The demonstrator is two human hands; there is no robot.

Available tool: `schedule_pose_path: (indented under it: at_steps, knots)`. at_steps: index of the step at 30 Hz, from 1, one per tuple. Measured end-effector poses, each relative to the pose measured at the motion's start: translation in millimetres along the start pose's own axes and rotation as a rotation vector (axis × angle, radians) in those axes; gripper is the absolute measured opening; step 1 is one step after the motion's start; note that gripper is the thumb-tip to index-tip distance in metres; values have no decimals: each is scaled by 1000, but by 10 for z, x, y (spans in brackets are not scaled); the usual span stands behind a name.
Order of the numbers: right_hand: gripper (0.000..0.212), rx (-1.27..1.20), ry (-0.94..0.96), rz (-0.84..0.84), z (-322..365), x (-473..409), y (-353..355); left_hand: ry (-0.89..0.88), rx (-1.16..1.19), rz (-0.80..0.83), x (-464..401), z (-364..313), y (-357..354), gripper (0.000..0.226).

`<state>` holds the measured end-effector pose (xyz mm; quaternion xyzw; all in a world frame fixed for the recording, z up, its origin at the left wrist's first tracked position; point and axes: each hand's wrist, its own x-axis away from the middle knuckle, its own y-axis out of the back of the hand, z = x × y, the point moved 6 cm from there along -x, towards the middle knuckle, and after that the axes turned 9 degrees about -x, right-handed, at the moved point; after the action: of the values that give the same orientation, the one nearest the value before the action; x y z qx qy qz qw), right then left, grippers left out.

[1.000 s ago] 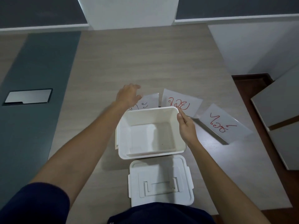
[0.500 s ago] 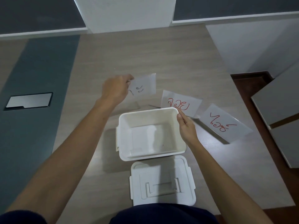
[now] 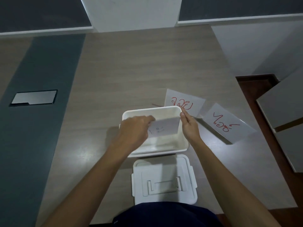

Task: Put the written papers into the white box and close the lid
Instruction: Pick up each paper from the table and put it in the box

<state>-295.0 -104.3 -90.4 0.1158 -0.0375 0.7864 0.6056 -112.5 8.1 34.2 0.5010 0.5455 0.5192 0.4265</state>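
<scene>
The left hand (image 3: 134, 130) has its grip pinched on a white sheet with faint writing (image 3: 164, 128), held over the open white plastic box (image 3: 183, 145) on the wooden desk (image 3: 131, 71). The right hand (image 3: 190, 126), fingers straight, rests against the box's right rim. Two red-lettered white papers (image 3: 185, 102) (image 3: 227, 125) lie rightward; the white latch lid (image 3: 164, 179) sits nearest.

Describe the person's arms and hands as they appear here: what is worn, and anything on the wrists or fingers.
Both forearms are bare to beyond the elbow; no sleeve shows on either. The left hand and right hand wear no gloves, and no watch, bracelet or ring is visible. Dark navy clothing shows at the bottom edge.
</scene>
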Motion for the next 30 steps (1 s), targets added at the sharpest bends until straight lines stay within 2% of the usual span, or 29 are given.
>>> schedule_pose_path:
  at_steps: [4, 9, 14, 16, 19, 25, 27, 30]
  knots:
    - [37, 10, 0, -7, 8, 14, 5, 25, 37, 149, 161, -12, -464, 34]
    - [37, 13, 9, 3, 22, 18, 4, 50, 82, 311, 276, -36, -619, 32]
    - [37, 16, 1, -8, -21, 0, 5, 173, 362, 420, 252, 70, -658, 38]
    - [37, 10, 0, -6, -27, -5, 6, 210, 430, 386, 203, 125, -634, 35]
    - [38, 15, 1, -11, -30, -15, 4, 243, 488, 239, 136, 236, -574, 34]
    - [38, 4, -9, -18, -6, 9, 10, 375, 523, -280, 165, 629, -387, 31]
    - [38, -9, -10, -16, 10, 21, 11, 524, 555, -273, 204, 830, -537, 36]
    - [38, -8, -19, -20, 9, 34, 4, 652, 714, -93, 240, 971, -899, 46]
